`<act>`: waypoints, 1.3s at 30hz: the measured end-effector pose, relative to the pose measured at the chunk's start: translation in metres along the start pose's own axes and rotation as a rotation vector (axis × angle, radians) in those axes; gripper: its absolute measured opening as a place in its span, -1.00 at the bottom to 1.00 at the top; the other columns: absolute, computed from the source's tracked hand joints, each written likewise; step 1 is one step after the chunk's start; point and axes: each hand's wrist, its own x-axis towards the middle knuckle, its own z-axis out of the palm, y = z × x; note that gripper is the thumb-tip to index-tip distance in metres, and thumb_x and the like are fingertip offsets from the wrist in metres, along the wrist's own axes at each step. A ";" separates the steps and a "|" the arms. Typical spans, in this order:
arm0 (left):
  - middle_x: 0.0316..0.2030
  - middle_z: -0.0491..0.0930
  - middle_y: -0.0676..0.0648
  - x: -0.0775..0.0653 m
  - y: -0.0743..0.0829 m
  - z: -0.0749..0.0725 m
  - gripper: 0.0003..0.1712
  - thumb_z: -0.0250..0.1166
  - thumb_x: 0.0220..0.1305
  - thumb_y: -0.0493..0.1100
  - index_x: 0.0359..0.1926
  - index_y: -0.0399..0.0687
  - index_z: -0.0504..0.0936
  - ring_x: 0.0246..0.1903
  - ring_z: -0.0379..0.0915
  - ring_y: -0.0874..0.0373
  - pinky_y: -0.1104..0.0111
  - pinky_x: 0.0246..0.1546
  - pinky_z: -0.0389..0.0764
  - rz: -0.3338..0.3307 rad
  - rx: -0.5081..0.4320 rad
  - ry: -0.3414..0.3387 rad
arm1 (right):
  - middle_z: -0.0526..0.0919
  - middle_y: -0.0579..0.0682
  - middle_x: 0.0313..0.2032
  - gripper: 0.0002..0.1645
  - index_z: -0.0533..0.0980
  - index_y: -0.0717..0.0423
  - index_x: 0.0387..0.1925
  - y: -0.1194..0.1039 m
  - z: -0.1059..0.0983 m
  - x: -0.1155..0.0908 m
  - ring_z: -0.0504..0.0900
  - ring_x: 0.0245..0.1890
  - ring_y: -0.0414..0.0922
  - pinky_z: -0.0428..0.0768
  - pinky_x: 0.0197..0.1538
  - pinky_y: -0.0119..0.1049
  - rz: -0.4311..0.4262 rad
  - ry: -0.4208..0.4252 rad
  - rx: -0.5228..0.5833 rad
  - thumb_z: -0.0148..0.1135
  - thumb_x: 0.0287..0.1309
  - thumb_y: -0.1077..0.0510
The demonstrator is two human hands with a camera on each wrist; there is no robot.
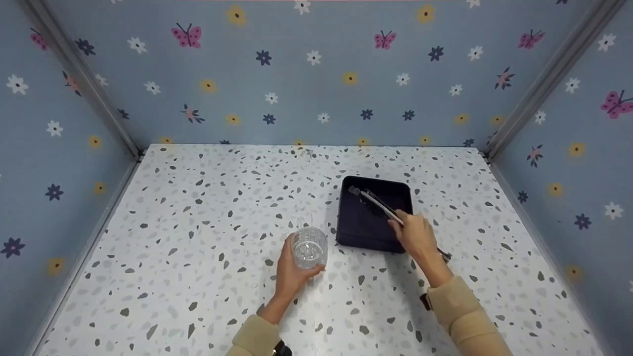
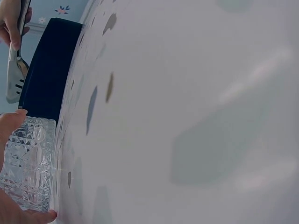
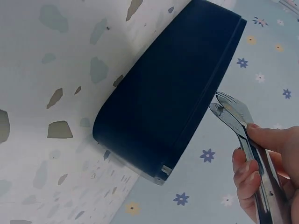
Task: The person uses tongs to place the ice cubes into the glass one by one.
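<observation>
My left hand (image 1: 291, 273) curls round a clear cut-glass tumbler (image 1: 309, 247), which stands upright on the speckled table. Its patterned side shows at the lower left of the left wrist view, between thumb and fingers. To the right of the tumbler sits a dark navy square box (image 1: 368, 242), open at the top. Above the box, my right hand (image 1: 418, 236) grips metal tongs (image 3: 262, 175), their tips slanting to the far left over its inside. A small greyish lump (image 1: 354, 190) shows by the tips; whether the tongs hold it, I cannot tell.
The white table (image 1: 198, 247) with grey specks is walled at the back and both sides by blue panels (image 1: 316, 89) with flowers and butterflies. Grey metal posts (image 1: 544, 79) stand at the back corners.
</observation>
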 end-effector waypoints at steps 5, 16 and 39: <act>0.11 0.32 -0.20 -0.001 0.000 -0.001 0.16 0.56 -0.49 -0.11 0.21 -0.23 0.16 0.10 0.23 -0.07 0.18 0.18 0.22 -0.009 -0.006 -0.004 | 0.49 0.12 -0.71 -0.81 0.51 0.14 -0.36 -0.008 -0.006 -0.008 0.52 -0.65 0.13 0.48 -0.64 -0.04 -0.049 0.037 0.035 0.24 0.02 0.10; 0.13 0.29 -0.21 -0.002 0.000 -0.001 0.17 0.56 -0.46 -0.12 0.23 -0.28 0.12 0.13 0.20 -0.07 0.20 0.20 0.19 -0.015 -0.005 -0.013 | 0.53 0.00 -0.69 -0.88 0.46 0.08 -0.44 -0.026 -0.017 -0.025 0.48 -0.73 -0.07 0.46 -0.69 -0.22 -0.155 0.092 0.115 0.26 0.00 0.17; 0.13 0.29 -0.22 -0.002 0.003 -0.002 0.18 0.56 -0.47 -0.13 0.23 -0.28 0.11 0.11 0.22 -0.07 0.18 0.19 0.21 -0.020 -0.012 -0.021 | 0.59 -0.05 -0.62 -0.68 0.51 0.11 -0.23 -0.067 -0.028 -0.051 0.51 -0.70 -0.16 0.49 -0.68 -0.32 -0.355 0.183 0.198 0.34 -0.13 0.22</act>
